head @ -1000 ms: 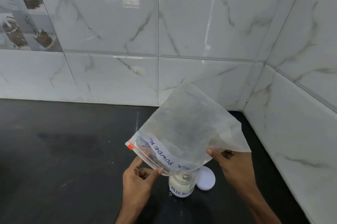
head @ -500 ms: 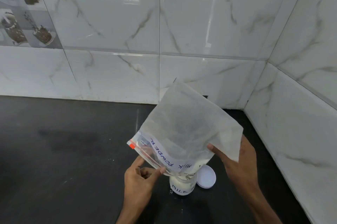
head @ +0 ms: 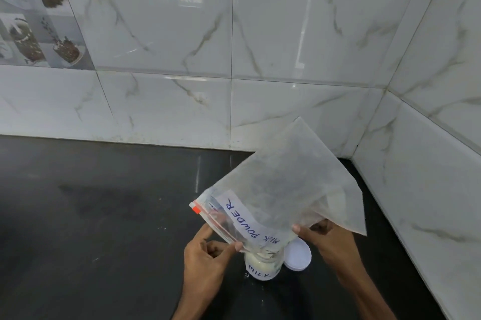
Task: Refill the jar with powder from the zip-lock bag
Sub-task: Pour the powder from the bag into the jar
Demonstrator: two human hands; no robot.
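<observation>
A clear zip-lock bag [head: 281, 184] labelled "MILK POWDER" is held upside down, its zip mouth tilted down over a small glass jar [head: 263, 267] labelled "MILK". The jar stands on the black counter and holds pale powder. My left hand [head: 208, 254] pinches the bag's zip edge just left of the jar. My right hand [head: 328, 241] grips the bag's lower right side. The bag looks nearly empty, dusted white inside. The jar's mouth is hidden behind the bag's mouth.
The jar's white lid [head: 298, 257] lies flat on the black counter [head: 104, 215] just right of the jar. White marble-pattern tiled walls [head: 286, 46] meet in a corner behind and to the right. A few powder specks lie near the jar.
The bag's upper corner has swung a little to the right and its right flap dropped back over my right hand. Both hands stay at the jar.
</observation>
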